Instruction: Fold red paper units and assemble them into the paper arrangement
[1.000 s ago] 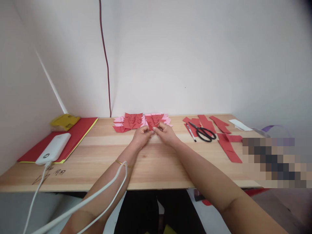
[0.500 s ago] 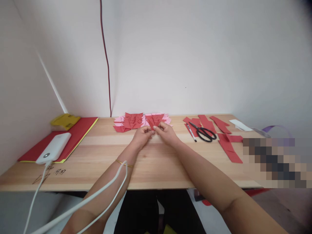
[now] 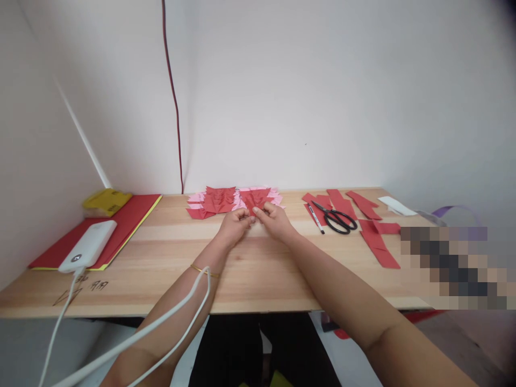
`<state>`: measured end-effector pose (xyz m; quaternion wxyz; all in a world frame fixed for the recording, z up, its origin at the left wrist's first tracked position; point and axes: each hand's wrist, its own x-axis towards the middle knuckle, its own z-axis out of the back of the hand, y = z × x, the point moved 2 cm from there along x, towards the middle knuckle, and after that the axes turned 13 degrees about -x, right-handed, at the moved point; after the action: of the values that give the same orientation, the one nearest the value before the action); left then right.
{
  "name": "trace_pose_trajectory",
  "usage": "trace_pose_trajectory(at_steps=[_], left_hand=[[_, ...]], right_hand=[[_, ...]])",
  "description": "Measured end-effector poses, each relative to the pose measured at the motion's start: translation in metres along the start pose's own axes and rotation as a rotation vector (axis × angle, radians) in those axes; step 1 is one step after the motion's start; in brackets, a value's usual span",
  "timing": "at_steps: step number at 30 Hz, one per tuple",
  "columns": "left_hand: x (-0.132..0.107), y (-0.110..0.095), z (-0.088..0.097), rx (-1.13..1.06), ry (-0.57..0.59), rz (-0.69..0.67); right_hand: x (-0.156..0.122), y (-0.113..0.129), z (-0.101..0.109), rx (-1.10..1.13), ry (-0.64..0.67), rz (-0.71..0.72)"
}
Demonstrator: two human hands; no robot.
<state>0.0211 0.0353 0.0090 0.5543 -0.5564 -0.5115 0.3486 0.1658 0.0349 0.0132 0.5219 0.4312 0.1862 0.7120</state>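
My left hand [image 3: 235, 226] and my right hand [image 3: 275, 220] meet over the middle of the table, fingertips nearly touching. Both are closed in a pinch, thumb against bent fingers. Between the fingertips shows a bit of red paper [image 3: 252, 212]; the fingers cover most of it, and it blends with the folded paper behind. Just past my hands lie rows of folded red paper pieces [image 3: 220, 199] and folded pink paper pieces [image 3: 196, 205], with pointed edges.
To the right lie black-handled scissors [image 3: 338, 221], a pen [image 3: 316, 219] and several red paper strips [image 3: 380, 250]. A white power bank [image 3: 89, 244] with a cable rests on red sheets [image 3: 50, 252] at left, beside a yellow packet [image 3: 107, 202]. The white cable [image 3: 161, 317] crosses my left forearm.
The view has shifted very slightly. My hands keep the same pinch in the same place, with hardly any visible movement.
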Motion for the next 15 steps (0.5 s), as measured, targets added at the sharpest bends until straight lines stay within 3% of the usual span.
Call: trace_pose_trajectory(at_steps=[9, 15], left_hand=[[0.0019, 0.0058, 0.0027, 0.019, -0.017, 0.014], [-0.0004, 0.0042, -0.0005, 0.041, 0.021, 0.033]], right_hand=[[-0.0003, 0.0004, -0.0078, 0.236, 0.055, -0.003], [0.0006, 0.0012, -0.0033, 0.213, 0.028, 0.026]])
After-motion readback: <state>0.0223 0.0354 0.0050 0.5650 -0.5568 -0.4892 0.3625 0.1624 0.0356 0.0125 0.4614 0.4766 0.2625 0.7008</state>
